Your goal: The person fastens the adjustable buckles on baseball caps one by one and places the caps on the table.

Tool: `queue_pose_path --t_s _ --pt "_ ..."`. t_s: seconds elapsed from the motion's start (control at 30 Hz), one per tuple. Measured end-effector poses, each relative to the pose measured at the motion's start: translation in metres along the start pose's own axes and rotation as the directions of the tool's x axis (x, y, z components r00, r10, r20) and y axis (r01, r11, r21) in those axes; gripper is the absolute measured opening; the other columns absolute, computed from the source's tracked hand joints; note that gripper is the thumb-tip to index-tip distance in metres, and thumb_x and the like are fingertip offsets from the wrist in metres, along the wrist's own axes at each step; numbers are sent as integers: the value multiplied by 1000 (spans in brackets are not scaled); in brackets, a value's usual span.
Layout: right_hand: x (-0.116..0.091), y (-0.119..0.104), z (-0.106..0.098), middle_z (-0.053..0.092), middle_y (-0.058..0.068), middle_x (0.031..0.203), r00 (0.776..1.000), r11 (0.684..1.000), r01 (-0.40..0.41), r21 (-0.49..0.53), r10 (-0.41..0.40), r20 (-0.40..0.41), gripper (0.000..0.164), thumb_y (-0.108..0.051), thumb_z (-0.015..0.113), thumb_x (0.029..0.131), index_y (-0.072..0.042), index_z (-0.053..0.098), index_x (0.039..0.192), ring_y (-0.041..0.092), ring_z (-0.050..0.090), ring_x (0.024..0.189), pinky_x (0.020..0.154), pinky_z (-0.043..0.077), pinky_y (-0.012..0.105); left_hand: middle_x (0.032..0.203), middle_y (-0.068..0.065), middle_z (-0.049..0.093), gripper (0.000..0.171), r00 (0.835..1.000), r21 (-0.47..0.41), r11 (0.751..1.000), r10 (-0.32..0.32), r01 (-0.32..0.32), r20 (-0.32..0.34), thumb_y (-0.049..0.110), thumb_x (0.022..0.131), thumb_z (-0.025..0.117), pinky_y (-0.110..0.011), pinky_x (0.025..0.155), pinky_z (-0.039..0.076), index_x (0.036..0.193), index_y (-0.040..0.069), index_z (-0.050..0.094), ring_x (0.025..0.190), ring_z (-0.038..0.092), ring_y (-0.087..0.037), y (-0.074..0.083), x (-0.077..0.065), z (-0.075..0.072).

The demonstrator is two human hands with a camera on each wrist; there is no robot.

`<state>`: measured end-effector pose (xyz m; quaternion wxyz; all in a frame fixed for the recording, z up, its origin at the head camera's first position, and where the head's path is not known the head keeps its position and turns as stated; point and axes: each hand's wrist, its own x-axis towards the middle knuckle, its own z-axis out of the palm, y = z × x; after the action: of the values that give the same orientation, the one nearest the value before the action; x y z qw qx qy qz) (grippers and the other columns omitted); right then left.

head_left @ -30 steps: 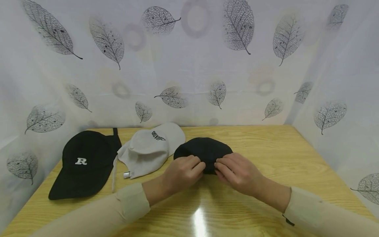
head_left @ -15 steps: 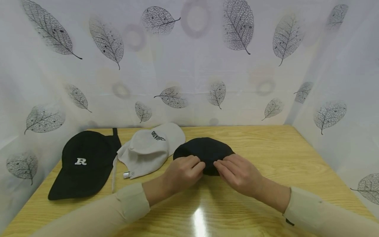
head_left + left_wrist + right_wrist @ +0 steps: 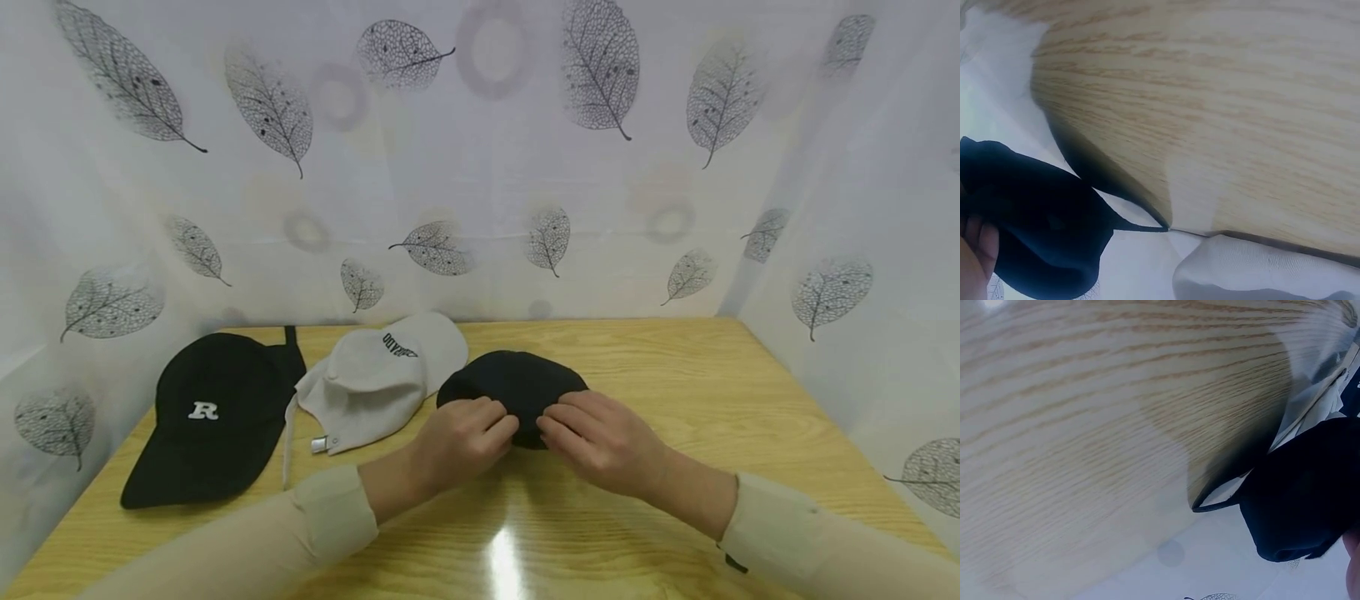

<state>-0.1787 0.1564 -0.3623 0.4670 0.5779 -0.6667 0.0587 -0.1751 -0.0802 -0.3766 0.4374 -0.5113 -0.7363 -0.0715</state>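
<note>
A dark navy or black cap (image 3: 517, 379) is in the middle of the table in the head view. My left hand (image 3: 465, 437) pinches its near edge on the left. On the right, my right hand (image 3: 607, 437) grips the same edge, a small gap away from the left. The left wrist view shows the cap (image 3: 1047, 219) side-on, with fingertips (image 3: 986, 240) against it and a thin brim reaching to the table. Seen from the right wrist, the cap (image 3: 1304, 487) is raised above its brim; most of that hand is out of frame.
A light grey cap (image 3: 382, 375) with dark lettering lies just left of the held cap. Farther left is a black cap (image 3: 217, 417) with a white letter R. The wooden table (image 3: 712, 392) ends at a leaf-patterned curtain (image 3: 480, 167) behind and at the sides.
The right hand's fingertips have shifted slightly left and closer to the left hand along the cap's edge. The cap's near edge sits a little lower. The other caps have not moved.
</note>
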Motion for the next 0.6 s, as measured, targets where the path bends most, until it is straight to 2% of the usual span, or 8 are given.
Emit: queue_pose_path --t_s 0.13,0.33,0.43,0.53,0.6 --pt "0 -1 2 71 8 89 999 996 -26 81 22 47 23 -20 60 98 -4 75 93 22 67 81 73 56 35 68 3 48 28 1000 2 1000 19 -19 21 6 99 41 -18 48 30 76 11 58 53 39 -7 2 -1 2" --pt "-3 -1 3 70 6 95 991 986 -63 153 43 130 21 -19 58 97 -6 74 98 22 64 87 76 54 35 66 5 52 29 996 45 995 82 -84 45 8 99 45 -21 51 33 74 14 59 53 45 -9 8 -4 4" --pt "-7 0 2 69 6 100 971 983 -110 147 75 229 21 -20 60 95 -6 74 103 22 63 93 81 52 38 68 6 56 28 994 56 994 94 -98 58 10 99 47 -22 53 37 75 16 61 56 50 -9 9 -7 4" --pt "-12 1 1 68 5 105 937 981 -154 116 108 333 23 -23 70 89 -9 73 106 22 61 98 86 50 39 71 6 59 29 992 64 992 102 -107 79 13 101 47 -24 58 42 78 17 63 60 54 -10 10 -10 2" --pt "-14 2 1 68 5 106 920 980 -170 101 121 373 28 -24 78 83 -10 74 107 23 61 100 88 49 40 73 6 60 27 990 65 991 108 -114 94 15 101 48 -25 61 44 79 18 63 63 55 -11 10 -12 0"
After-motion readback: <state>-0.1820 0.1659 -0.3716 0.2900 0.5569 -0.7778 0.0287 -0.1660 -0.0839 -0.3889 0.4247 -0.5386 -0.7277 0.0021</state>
